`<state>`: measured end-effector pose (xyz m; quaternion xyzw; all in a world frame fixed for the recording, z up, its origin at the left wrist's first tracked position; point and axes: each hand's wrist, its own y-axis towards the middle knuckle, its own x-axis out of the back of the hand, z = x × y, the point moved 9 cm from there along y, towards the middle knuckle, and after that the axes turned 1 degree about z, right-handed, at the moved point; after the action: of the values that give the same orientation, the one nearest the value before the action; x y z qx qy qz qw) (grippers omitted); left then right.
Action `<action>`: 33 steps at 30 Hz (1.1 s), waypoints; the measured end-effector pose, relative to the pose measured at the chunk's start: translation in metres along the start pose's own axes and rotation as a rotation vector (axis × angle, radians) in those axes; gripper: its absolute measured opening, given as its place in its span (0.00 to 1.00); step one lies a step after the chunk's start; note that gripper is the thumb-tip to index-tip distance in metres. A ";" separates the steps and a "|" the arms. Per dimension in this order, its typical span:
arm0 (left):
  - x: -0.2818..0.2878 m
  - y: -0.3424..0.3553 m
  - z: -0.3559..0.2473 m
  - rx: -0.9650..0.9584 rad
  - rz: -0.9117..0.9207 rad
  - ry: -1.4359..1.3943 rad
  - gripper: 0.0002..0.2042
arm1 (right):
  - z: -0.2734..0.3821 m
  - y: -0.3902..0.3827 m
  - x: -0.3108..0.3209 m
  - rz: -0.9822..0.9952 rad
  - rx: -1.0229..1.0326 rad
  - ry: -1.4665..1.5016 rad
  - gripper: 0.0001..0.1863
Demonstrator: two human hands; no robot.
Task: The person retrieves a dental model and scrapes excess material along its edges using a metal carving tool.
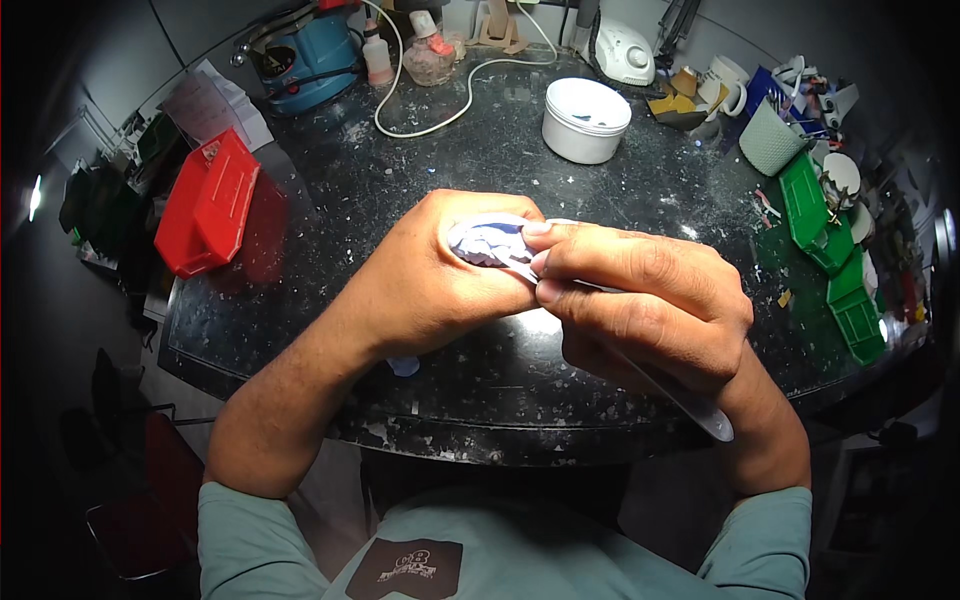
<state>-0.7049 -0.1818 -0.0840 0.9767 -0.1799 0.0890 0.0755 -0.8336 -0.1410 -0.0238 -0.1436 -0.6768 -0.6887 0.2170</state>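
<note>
My left hand (435, 280) is closed around a pale lavender, ridged piece (485, 243) that looks like a dental cast, with a light rim along its edge. My right hand (650, 300) grips a long metal tool (680, 398), its rounded end pointing down toward my right forearm and its other end among my fingertips at the piece. My right thumb and fingertips meet the right side of the piece; exactly which of them touch it I cannot tell. A small lavender scrap (404, 366) lies on the black bench below my left hand.
The black worktop (350, 180) holds a red tray (207, 200) at left, green trays (853, 305) at right, and a white round tub (586, 125) behind my hands. A blue machine (300, 65), bottles, a looping cable, a white device (620, 52) and cluttered containers line the back.
</note>
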 end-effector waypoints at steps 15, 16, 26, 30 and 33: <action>0.002 -0.001 0.005 0.015 -0.048 0.106 0.09 | 0.000 -0.003 -0.003 0.054 -0.013 -0.034 0.08; 0.002 0.000 0.005 0.016 -0.047 0.107 0.09 | 0.000 -0.003 -0.004 0.063 -0.013 -0.038 0.08; 0.000 0.000 0.009 0.034 -0.037 0.003 0.07 | 0.002 -0.005 -0.005 0.085 0.030 -0.069 0.08; -0.008 -0.003 0.009 0.072 0.030 -0.265 0.05 | -0.009 -0.005 0.009 -0.046 -0.045 0.013 0.13; -0.006 -0.002 0.008 0.073 0.050 -0.196 0.08 | -0.007 -0.005 0.007 -0.042 -0.023 0.035 0.13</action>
<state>-0.7091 -0.1793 -0.0931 0.9780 -0.2076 0.0013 0.0196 -0.8416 -0.1491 -0.0249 -0.1199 -0.6676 -0.7034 0.2124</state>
